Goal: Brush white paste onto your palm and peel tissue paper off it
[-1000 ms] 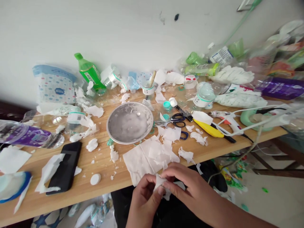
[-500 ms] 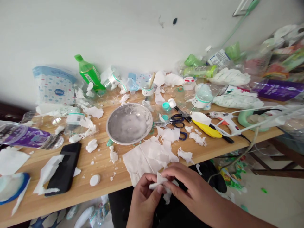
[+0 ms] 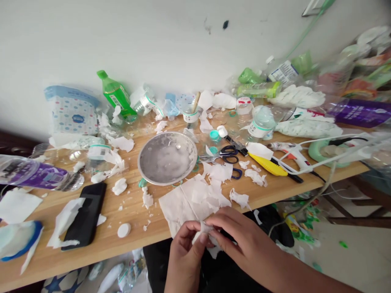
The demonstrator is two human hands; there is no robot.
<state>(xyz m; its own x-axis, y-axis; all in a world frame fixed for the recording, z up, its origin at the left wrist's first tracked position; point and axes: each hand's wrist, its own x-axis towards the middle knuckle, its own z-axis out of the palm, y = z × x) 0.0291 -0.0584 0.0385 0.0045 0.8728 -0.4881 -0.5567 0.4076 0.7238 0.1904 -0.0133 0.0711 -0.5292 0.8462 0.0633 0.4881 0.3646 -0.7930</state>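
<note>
A pale wall (image 3: 171,40) rises behind a long wooden surface (image 3: 134,211) strewn with torn tissue. A bottle with a purple label (image 3: 45,175) lies on its side at the left. Behind it, a dotted tissue pack (image 3: 73,116) stands near the wall, and a green bottle (image 3: 117,95) leans beside the pack. The metal bowl (image 3: 151,152) sits in the middle, smeared inside with something whitish.

At the near edge, the left hand (image 3: 186,248) and right hand (image 3: 238,238) are close together, both pinching one small white piece of tissue between their fingertips. A flat tissue sheet (image 3: 177,203) lies just beyond them, with torn scraps on its right part.

A glue gun (image 3: 295,156) rests to the right, near a yellow tool (image 3: 269,165). A black phone (image 3: 84,219) lies on the left, partly covered by a torn strip (image 3: 65,224). Scissors (image 3: 229,154) lie right of the bowl. The piece of tissue (image 3: 206,228) in the fingers is mostly hidden. A white cap (image 3: 124,230) sits between the phone and the flat sheet.
</note>
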